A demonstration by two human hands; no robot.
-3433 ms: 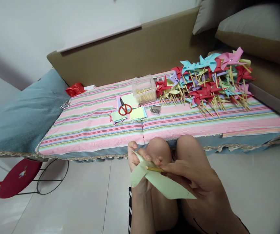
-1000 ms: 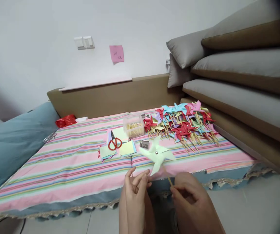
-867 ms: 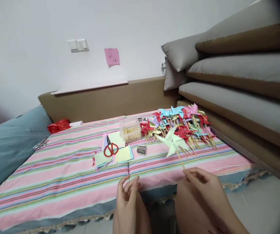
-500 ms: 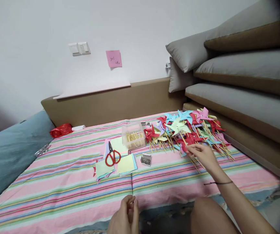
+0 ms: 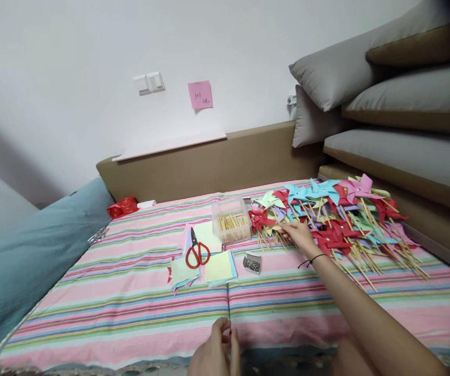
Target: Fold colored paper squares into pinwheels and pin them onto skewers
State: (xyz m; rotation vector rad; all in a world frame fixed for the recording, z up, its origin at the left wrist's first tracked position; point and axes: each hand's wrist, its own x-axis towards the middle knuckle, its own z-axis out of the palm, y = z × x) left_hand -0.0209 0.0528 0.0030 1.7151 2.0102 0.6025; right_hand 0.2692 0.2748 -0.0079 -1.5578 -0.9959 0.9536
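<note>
My right hand (image 5: 298, 236) reaches over the left part of a heap of paper pinwheels (image 5: 336, 236) in red, blue, pink and other colours. Its fingers are closed on the thin stick of a pale green pinwheel (image 5: 270, 199), whose head lies among red ones at the heap's left end. Low in the middle, my left hand (image 5: 214, 351) is curled, thumb and fingertips close together; a tiny dark spot shows between them, too small to name. Beside the heap stands a clear plastic box (image 5: 232, 237) of wooden sticks. A small open box of metal pins (image 5: 252, 263) lies in front.
Red-handled scissors (image 5: 197, 253) rest on stacks of coloured paper squares (image 5: 219, 267). A red plastic bundle (image 5: 122, 208) lies at the back left on the striped cloth (image 5: 131, 292). Grey cushions (image 5: 401, 146) are piled at the right, and a brown backrest (image 5: 193, 172) runs along the wall.
My right hand has moved left with the pale green pinwheel, from over the heap's middle to its left end. My left hand stays curled. The view has turned slightly left.
</note>
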